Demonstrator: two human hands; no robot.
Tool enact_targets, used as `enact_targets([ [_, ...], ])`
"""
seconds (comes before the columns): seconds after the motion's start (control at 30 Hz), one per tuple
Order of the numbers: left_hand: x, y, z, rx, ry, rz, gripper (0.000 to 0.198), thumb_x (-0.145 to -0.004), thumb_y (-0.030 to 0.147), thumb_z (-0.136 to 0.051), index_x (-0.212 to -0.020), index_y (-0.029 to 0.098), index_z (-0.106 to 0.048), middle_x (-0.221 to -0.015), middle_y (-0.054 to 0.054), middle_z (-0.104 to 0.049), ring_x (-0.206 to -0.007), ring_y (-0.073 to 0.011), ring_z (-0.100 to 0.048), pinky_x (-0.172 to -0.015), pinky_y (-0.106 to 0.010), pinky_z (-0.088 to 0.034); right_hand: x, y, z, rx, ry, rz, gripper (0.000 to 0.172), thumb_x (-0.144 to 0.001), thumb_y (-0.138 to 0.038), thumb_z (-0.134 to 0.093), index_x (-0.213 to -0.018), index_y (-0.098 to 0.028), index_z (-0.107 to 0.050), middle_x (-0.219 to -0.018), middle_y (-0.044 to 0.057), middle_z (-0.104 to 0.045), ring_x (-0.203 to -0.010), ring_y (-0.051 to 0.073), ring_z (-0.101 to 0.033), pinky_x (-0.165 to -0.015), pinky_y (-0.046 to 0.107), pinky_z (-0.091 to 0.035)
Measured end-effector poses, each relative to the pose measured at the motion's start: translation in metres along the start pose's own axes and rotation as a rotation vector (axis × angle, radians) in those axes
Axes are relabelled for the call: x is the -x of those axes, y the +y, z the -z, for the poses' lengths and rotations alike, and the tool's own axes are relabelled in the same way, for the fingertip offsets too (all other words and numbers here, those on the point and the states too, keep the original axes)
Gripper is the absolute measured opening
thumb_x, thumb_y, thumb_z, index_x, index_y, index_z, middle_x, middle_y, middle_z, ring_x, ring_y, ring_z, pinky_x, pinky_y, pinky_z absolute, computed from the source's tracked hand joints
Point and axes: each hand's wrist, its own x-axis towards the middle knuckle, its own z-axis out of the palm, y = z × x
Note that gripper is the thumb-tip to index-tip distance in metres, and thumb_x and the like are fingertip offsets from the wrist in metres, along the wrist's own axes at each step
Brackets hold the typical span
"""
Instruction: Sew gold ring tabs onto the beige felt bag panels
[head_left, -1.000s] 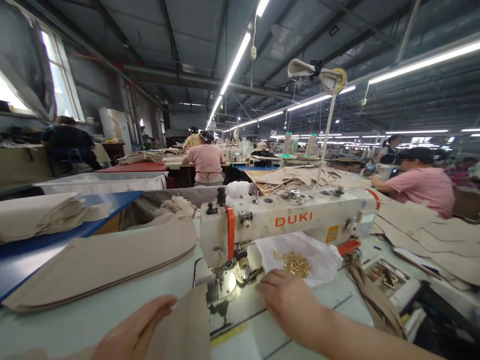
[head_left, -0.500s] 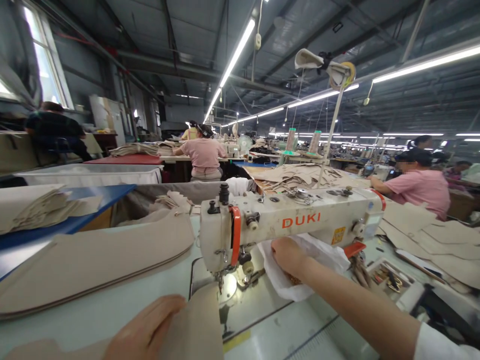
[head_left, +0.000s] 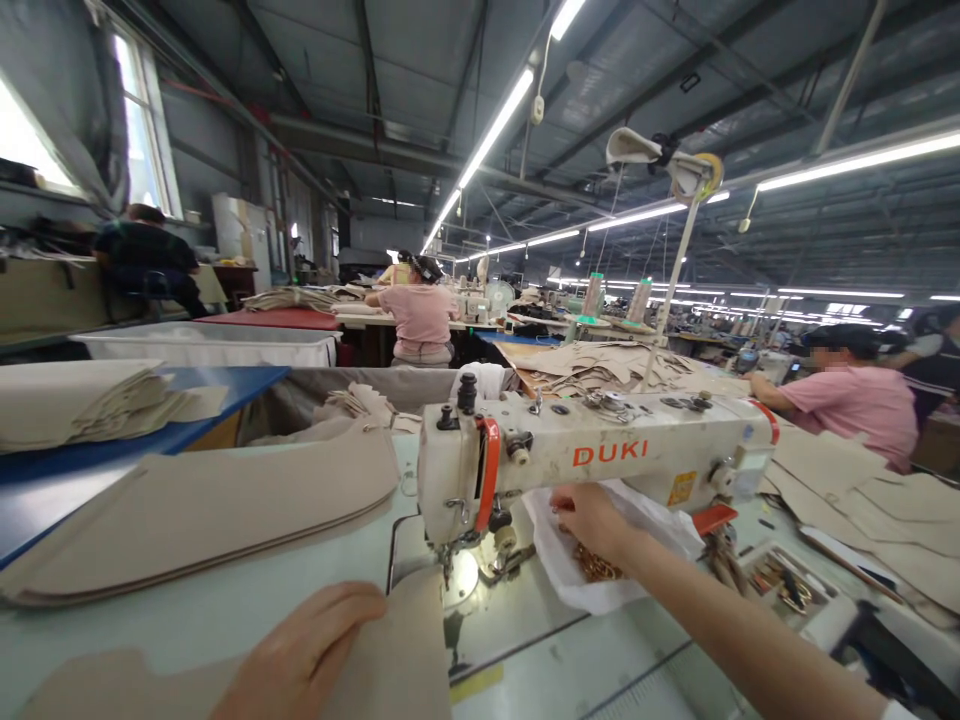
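My left hand (head_left: 311, 645) rests on a beige fabric piece (head_left: 401, 650), fingers close together and gripping it. That piece reaches to the needle area of a white sewing machine (head_left: 600, 450) marked DUKI. Behind the machine arm, my right hand (head_left: 592, 515) is above a white bag (head_left: 551, 570), its fingertips pinched on a small metal fitting that shows only as a tiny glint. Loose gold-coloured metal fittings (head_left: 596, 563) lie inside the bag, partly covered by my hand and wrist.
Stacked beige panels (head_left: 202, 510) lie left of the machine. To the right stand a tray (head_left: 780, 575) of small metal parts and a phone-like flat object (head_left: 847, 555). More beige pieces (head_left: 832, 470) lie beyond. Co-workers sit ahead (head_left: 420, 315) and at the right (head_left: 855, 390).
My right hand has drawn back slightly from deeper in the bag, uncovering more gold-coloured fittings. My left hand stays on the fabric piece. The whole view has shifted a little.
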Motion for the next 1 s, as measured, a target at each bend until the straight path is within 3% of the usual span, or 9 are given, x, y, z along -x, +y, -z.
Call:
enact_targets([
  [0.1,-0.001,-0.002,0.002,0.030,0.054,-0.043,0.024,-0.079,0.030,-0.048,-0.073,0.034,-0.072,-0.085,0.006,-0.075,-0.077,-0.0142,-0.072,-0.076,-0.016,-0.054,0.012,0.005,-0.003,-0.160,0.055,0.042,0.018,-0.072,-0.006,-0.051,-0.071,-0.019,-0.063,-0.071,0.002,-0.070,-0.066,0.018,-0.065,-0.059,0.024,-0.048],
  [0.3,-0.004,0.008,0.006,0.029,0.025,0.004,0.023,-0.080,0.031,-0.050,-0.075,0.031,-0.072,-0.082,0.005,-0.074,-0.075,-0.0147,-0.071,-0.075,-0.016,-0.054,0.058,-0.005,-0.006,-0.361,0.120,0.177,0.011,-0.078,-0.019,-0.051,-0.081,-0.020,-0.062,-0.083,0.004,-0.070,-0.075,0.017,-0.066,-0.070,0.027,-0.052],
  [0.43,-0.004,0.022,0.007,0.056,-0.017,0.062,0.022,-0.080,0.032,-0.050,-0.076,0.028,-0.072,-0.084,0.001,-0.074,-0.078,-0.0164,-0.070,-0.077,-0.018,-0.054,0.080,-0.023,-0.006,-0.393,0.187,0.354,0.012,-0.083,-0.017,-0.050,-0.086,-0.020,-0.061,-0.084,0.003,-0.069,-0.077,0.014,-0.064,-0.072,0.024,-0.050],
  [0.53,-0.002,0.028,0.006,0.127,-0.065,0.083,0.024,-0.081,0.027,-0.048,-0.075,0.027,-0.071,-0.086,0.001,-0.073,-0.080,-0.0156,-0.069,-0.076,-0.019,-0.053,0.087,-0.040,-0.012,-0.426,0.156,0.434,0.014,-0.084,-0.013,-0.048,-0.086,-0.020,-0.060,-0.081,0.001,-0.067,-0.075,0.013,-0.063,-0.070,0.021,-0.049],
  [0.67,0.000,0.033,0.008,0.193,-0.129,0.173,0.022,-0.081,0.023,-0.048,-0.076,0.025,-0.069,-0.083,0.000,-0.072,-0.078,-0.0168,-0.067,-0.075,-0.023,-0.052,0.089,-0.066,-0.039,-0.594,0.008,0.324,0.013,-0.080,-0.014,-0.049,-0.079,-0.019,-0.061,-0.076,0.001,-0.064,-0.072,0.014,-0.060,-0.068,0.023,-0.048],
  [0.8,0.001,0.040,0.015,0.247,-0.067,0.317,0.016,-0.081,0.028,-0.052,-0.075,0.023,-0.067,-0.078,0.001,-0.070,-0.076,-0.0180,-0.064,-0.072,-0.025,-0.050,0.079,-0.096,-0.077,-0.884,-0.134,0.101,0.010,-0.072,-0.016,-0.050,-0.076,-0.018,-0.059,-0.066,-0.001,-0.061,-0.063,0.015,-0.058,-0.061,0.024,-0.046],
  [1.0,0.006,0.044,0.014,0.387,-0.017,0.321,0.015,-0.083,0.030,-0.056,-0.075,0.024,-0.066,-0.077,0.003,-0.069,-0.075,-0.0161,-0.064,-0.069,-0.022,-0.049,0.061,-0.120,-0.108,-1.112,-0.122,0.031,0.011,-0.074,-0.022,-0.055,-0.082,-0.019,-0.062,-0.073,0.001,-0.062,-0.068,0.017,-0.061,-0.064,0.027,-0.046],
])
